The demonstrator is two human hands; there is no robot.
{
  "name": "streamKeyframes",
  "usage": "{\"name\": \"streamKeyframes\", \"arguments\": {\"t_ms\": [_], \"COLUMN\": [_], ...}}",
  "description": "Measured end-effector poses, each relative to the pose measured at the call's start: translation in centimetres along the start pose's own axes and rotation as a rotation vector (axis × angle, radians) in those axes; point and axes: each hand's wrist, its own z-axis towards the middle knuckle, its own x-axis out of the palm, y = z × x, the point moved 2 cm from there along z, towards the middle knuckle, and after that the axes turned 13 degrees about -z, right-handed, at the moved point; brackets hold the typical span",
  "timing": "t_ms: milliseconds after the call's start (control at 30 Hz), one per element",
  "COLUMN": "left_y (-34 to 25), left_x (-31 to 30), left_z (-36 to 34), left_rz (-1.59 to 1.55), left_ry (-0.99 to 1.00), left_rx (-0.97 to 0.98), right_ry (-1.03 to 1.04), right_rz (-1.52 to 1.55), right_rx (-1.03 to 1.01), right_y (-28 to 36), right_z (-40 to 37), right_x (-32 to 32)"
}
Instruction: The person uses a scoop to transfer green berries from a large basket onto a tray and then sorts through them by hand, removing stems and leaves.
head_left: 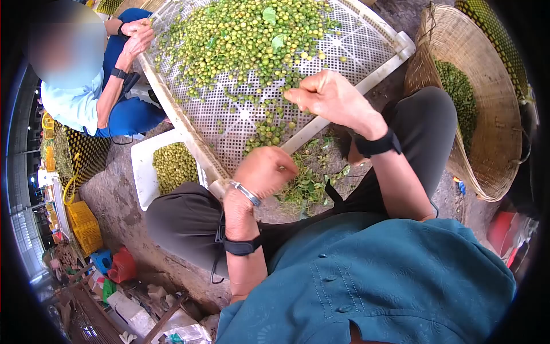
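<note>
Small green fruit on the mesh tray, a loose group lying nearest the left hand

The loose group of green fruit (266,133) lies inside the near corner of the mesh tray (382,69), apart from the main pile (240,40) farther in. The fruit are round, with no clear long axis, but the group trails from that corner toward the pile. It sits just beyond the knuckles of the left hand (263,172), the nearer one, and toward the body from the right hand's fingertips.

The left hand is curled at the tray's near corner; what its fingers hold, if anything, cannot be told. The right hand (338,100) reaches in over the tray's right edge, thumb and forefinger narrow, close to scattered fruit; whether one is between them cannot be told.

Left of the tray stands a white tub (141,172) of similar fruit. Leafy scraps (306,183) lie on the ground below its near edge. Right of it is a wicker basket (495,74) with green contents. A co-worker (74,109) sits at its left side, hands at the rim.
</note>
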Motion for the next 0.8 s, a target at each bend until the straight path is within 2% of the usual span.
{"name": "streamKeyframes", "arguments": {"t_ms": [33, 67, 100, 133, 167, 233, 300, 333, 367, 467, 567, 633, 700, 800], "left_y": [1.2, 2.2, 3.0, 2.2, 2.8, 4.1, 4.5, 5.0, 5.6, 6.7, 6.6, 6.2, 7.0, 7.1], "left_x": [-0.7, -1.5, -2.2, -3.1, -3.4, -4.1, -3.5, -3.0, -2.6, -2.7, -3.0, -2.9, -2.9, -2.8], "left_z": [-0.2, -0.2, -0.2, -0.2, 0.1, 0.4, 0.6, 0.8, 1.0, 1.9, 1.5, 1.3, 1.6, 2.0], "left_rz": [0.047, 0.113, 0.18, 0.252, 0.248, 0.33, 0.359, 0.297, 0.236, 0.207, 0.221, 0.311, 0.306, 0.343], "left_ry": [-0.106, -0.286, -0.467, -0.57, -0.578, -0.613, -0.625, -0.616, -0.606, -0.587, -0.56, -0.568, -0.56, -0.527], "left_rx": [-0.087, -0.102, -0.119, -0.265, -0.268, -0.343, -0.396, -0.404, -0.407, -0.396, -0.406, -0.331, -0.338, -0.34], "right_ry": [0.115, 0.107, 0.266, 0.216, 0.164, 0.212, 0.36, 0.223, 0.227, -0.171, -0.155, -0.17, 0.031, -0.019], "right_rz": [0.026, 0.028, 0.075, -0.024, -0.121, -0.176, -0.056, -0.085, -0.086, -0.52, -0.557, -0.626, -0.529, -0.569], "right_rx": [-0.02, -0.193, -0.285, -0.384, -0.486, -0.444, -0.18, -0.153, -0.156, -0.279, -0.22, -0.219, -0.086, -0.154], "right_y": [0.5, 0.8, 1.2, 1.5, 1.9, 2.1, 1.3, 0.2, 0.0, -0.8, -1.7, -1.6, -1.7, -1.8], "right_z": [-0.6, -1.4, -1.9, -2.5, -3.0, -2.8, -1.3, -0.7, -0.5, 0.2, 0.4, 0.9, 1.4, 1.5], "right_x": [-0.3, -0.2, 0.0, 0.5, 1.0, 1.4, 1.6, 2.8, 3.7, 6.5, 8.3, 8.6, 8.5, 8.2]}}
